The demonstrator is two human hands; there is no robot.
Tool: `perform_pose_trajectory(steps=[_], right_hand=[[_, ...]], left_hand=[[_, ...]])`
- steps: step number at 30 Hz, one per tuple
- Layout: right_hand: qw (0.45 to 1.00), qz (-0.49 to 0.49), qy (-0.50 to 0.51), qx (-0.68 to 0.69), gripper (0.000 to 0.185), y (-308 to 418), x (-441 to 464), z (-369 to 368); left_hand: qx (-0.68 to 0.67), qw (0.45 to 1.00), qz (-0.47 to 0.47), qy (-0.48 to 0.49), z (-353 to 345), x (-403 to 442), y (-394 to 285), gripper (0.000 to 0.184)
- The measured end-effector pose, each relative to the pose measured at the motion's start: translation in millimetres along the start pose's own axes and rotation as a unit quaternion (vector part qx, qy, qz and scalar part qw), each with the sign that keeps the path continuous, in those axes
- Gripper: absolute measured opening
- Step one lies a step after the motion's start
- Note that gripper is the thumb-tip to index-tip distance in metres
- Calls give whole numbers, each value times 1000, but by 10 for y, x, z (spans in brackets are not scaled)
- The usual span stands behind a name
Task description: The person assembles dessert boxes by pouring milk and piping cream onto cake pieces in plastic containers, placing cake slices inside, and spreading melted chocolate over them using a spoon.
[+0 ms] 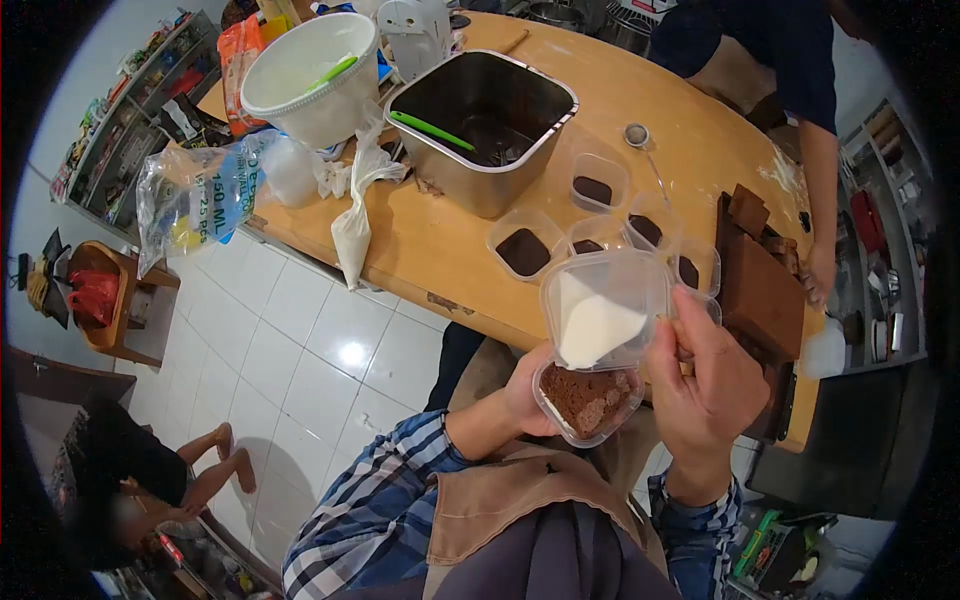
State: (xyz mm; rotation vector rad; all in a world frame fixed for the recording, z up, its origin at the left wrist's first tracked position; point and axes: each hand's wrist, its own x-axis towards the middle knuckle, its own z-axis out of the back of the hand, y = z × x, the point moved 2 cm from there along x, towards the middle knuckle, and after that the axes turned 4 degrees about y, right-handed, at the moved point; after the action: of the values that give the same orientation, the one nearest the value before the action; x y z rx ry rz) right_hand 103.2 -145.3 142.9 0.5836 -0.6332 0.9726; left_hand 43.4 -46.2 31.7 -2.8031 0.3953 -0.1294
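Observation:
My left hand is wrapped round a small clear plastic cup with a piece of brown cake inside, held low in front of my apron. Just above it, my right hand pinches the side of another clear plastic cup. White stuff lies in this second cup; whether it is cream or powder I cannot tell. The two cups overlap in view, and I cannot tell if they touch. Behind them on the table stand several clear cups with a dark brown layer, one of them the nearest-left cup.
A deep metal tin with a green-handled spatula and a white tub stand on the wooden table. A filled piping bag hangs over its edge. At right are brown cake blocks and a co-worker's hand. Another person sits lower left.

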Motion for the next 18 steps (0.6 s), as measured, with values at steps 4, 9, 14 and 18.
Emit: perform_pose_trajectory(steps=[4,9,14,18], right_hand=[[1000,6,6,3,36,50,16,29],[1000,5,13,7,38,71,-3,74],[1000,-5,23,9,36,92,-41,147],[1000,-18,19,6,36,87,-84,190]], left_hand=[[-69,996,-4,52,171,69,47,53],[41,999,-25,17,105,58,-18,53],[91,995,-37,0,96,39,-41,52],[127,991,-46,-9,83,24,-59,52]])
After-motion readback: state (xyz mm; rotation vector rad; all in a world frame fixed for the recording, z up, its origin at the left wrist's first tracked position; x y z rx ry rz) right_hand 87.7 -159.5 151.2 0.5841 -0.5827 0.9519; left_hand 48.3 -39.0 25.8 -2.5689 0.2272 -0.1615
